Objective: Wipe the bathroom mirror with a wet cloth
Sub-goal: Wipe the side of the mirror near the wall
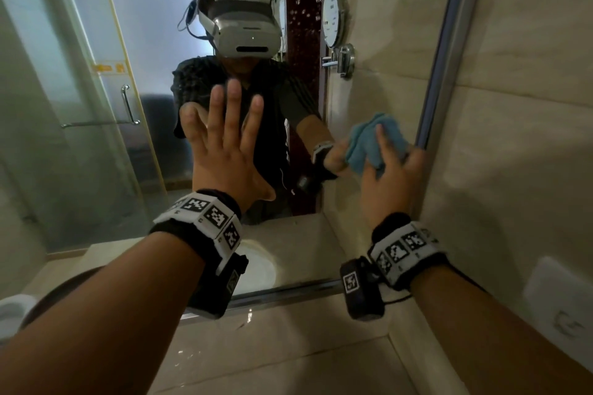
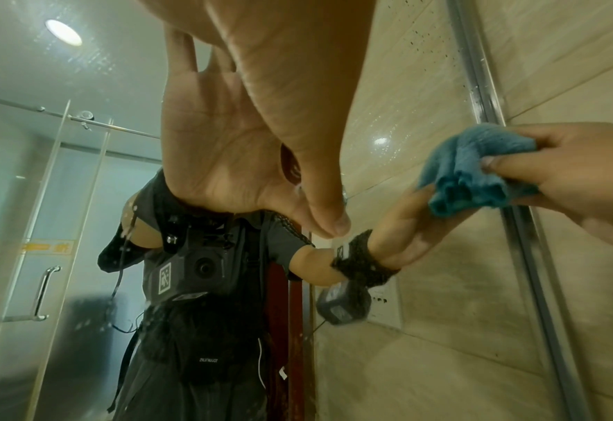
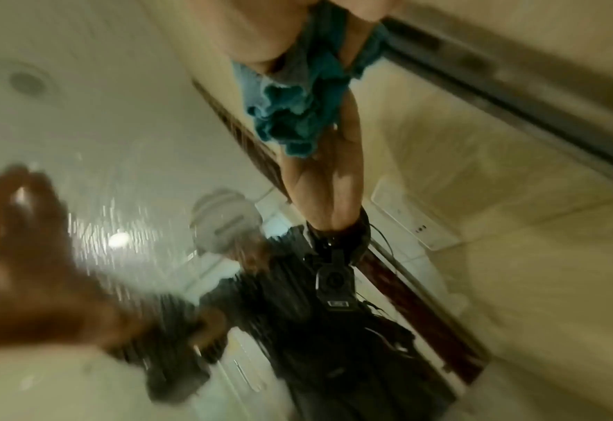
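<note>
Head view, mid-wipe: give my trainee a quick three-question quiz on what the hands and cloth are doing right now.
1. True or false: the left hand is open, fingers spread against the mirror.
2. Which hand holds the blue cloth? A) left B) right C) both
3. Fill in: the cloth is close to the mirror's ____ edge, by the metal frame.

Key: 1 true. 2 B, the right hand grips it. 3 right.

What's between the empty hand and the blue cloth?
In the head view, only bare mirror glass lies between the left hand and the blue cloth.
</note>
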`<action>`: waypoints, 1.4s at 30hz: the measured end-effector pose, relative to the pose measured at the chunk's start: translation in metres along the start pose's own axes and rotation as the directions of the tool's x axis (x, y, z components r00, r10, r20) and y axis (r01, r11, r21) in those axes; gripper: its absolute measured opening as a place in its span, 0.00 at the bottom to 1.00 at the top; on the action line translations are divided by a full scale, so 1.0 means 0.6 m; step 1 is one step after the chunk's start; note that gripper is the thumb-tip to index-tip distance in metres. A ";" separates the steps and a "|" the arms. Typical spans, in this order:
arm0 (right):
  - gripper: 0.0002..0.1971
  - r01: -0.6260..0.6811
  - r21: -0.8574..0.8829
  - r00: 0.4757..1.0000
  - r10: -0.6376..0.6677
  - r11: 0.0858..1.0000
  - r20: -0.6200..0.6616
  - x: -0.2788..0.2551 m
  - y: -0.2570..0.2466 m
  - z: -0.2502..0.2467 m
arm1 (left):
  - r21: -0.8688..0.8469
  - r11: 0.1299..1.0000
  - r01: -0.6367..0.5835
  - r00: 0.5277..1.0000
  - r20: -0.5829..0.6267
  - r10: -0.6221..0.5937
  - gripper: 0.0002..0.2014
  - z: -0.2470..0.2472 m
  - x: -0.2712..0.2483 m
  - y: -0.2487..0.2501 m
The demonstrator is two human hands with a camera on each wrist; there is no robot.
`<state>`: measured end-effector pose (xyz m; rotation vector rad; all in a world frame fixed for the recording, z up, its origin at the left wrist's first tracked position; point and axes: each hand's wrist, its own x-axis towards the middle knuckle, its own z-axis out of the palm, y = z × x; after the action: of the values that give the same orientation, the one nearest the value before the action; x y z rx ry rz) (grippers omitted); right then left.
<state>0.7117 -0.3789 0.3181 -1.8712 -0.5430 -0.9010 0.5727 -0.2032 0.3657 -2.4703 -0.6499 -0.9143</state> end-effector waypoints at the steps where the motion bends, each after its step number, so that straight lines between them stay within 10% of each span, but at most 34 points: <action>1: 0.29 0.113 -0.007 0.989 -0.112 0.994 0.093 -0.026 0.002 0.007 | 0.002 1.000 -0.004 1.000 -0.002 0.004 0.74 0.000 -0.001 -0.001; 4: 0.34 0.592 -0.018 0.754 -0.545 0.806 0.367 -0.073 0.031 0.018 | -0.016 1.000 -0.007 1.000 -0.011 0.006 0.74 -0.003 -0.002 -0.001; 6: 0.31 0.686 -0.001 0.660 -0.623 0.727 0.420 -0.045 0.021 0.009 | -0.024 1.000 -0.004 1.000 -0.005 0.004 0.74 -0.003 0.000 -0.001; 10: 0.27 0.365 0.026 0.916 -0.364 0.931 0.167 0.039 -0.077 0.005 | -0.022 1.000 -0.001 1.000 -0.006 0.001 0.74 -0.001 0.001 0.000; 14: 0.31 0.342 -0.011 0.937 -0.340 0.940 0.084 0.020 -0.109 0.031 | -0.020 1.000 0.003 0.999 -0.037 -0.004 0.73 0.003 0.000 0.000; 18: 0.34 0.775 -0.025 0.585 -0.702 0.632 0.406 -0.063 -0.015 0.038 | -0.027 1.000 -0.013 0.997 -0.082 0.010 0.69 0.004 -0.001 -0.002; 20: 0.34 0.814 0.013 0.516 -0.732 0.581 0.444 -0.045 -0.010 0.029 | -0.006 1.000 -0.003 0.998 -0.068 0.003 0.72 0.005 0.001 -0.002; 27: 0.29 0.488 0.069 0.867 -0.492 0.870 0.071 0.072 -0.159 0.011 | 0.035 0.999 0.012 0.998 -0.064 -0.010 0.75 0.008 0.000 -0.001; 30: 0.26 0.552 0.019 0.827 -0.551 0.833 0.112 0.028 -0.130 0.030 | 0.037 0.999 0.004 0.998 -0.068 -0.001 0.75 0.010 -0.001 -0.004; 34: 0.26 0.821 -0.013 0.543 -0.774 0.571 0.326 0.008 -0.084 0.023 | 0.008 1.000 -0.002 0.999 -0.047 0.002 0.73 0.007 -0.001 -0.004; 35: 0.24 0.814 0.015 0.540 -0.767 0.580 0.347 0.024 -0.100 0.013 | 0.019 1.000 0.002 0.999 -0.041 -0.001 0.73 0.007 0.000 -0.004; 39: 0.19 0.553 0.019 0.832 -0.553 0.833 0.037 0.120 -0.179 0.007 | 0.020 1.000 0.011 0.999 -0.036 -0.010 0.74 0.012 0.001 -0.003; 42: 0.25 0.507 -0.003 0.862 -0.507 0.862 -0.015 0.097 -0.195 0.023 | 0.026 1.000 0.004 0.999 -0.043 -0.003 0.75 0.012 0.001 -0.003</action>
<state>0.6719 -0.3153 0.4261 -1.7427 -1.0600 -1.2521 0.5756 -0.1977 0.3617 -2.4204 -0.6481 -0.9521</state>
